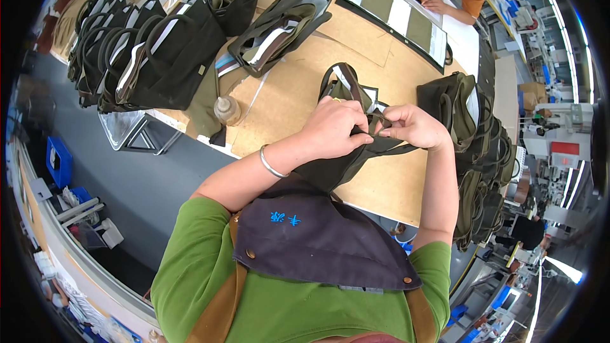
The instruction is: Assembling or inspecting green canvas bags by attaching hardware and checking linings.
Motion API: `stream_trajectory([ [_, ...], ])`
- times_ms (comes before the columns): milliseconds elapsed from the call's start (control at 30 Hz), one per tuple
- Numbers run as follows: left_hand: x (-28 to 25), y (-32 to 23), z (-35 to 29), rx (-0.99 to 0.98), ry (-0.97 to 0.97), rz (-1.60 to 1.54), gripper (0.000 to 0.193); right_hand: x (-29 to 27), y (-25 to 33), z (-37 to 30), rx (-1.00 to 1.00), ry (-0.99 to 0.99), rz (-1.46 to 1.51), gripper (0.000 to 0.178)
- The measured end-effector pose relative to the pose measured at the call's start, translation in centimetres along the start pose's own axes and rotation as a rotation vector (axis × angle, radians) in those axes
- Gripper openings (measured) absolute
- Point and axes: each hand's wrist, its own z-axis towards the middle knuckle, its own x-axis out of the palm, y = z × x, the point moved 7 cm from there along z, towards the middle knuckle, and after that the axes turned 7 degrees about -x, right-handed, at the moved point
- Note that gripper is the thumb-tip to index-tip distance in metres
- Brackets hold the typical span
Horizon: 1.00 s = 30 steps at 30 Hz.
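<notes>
A dark green fabric bag [333, 168] is at the near edge of the table, between my body and both hands. My left hand [335, 128], with a silver bangle on its wrist, is closed on the bag's upper edge, thumb and fingers pinched together. Close beside it, my right hand [416, 127] pinches the same edge where a zipper [380, 116] with metallic-looking teeth curves up. The fingers partly cover the pinched spot. A dark handle and a white strip of lining [344, 77] stick up behind my left hand.
Rows of dark bags [168, 57] stand at the left, and more bags [467, 114] are piled at the right. A small clear bottle [227, 110] stands near the table's left edge. Across the table [362, 51], a co-worker's hands [429, 0] rest by a flat bag panel [387, 9].
</notes>
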Motion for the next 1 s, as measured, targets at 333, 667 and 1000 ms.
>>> stream_trajectory([
  [333,0.25,-0.05,0.05,-0.003,0.012,0.016,0.021,0.2,0.07,-0.12,0.0,0.001,0.01,0.011],
  [667,0.22,-0.29,-0.28,-0.02,-0.018,0.009,0.014,0.43,0.03,-0.3,-0.008,0.018,0.072,0.01],
  [1000,0.31,-0.35,-0.53,-0.008,-0.062,0.006,0.014,0.48,-0.26,-0.44,-0.054,-0.022,0.096,0.015],
])
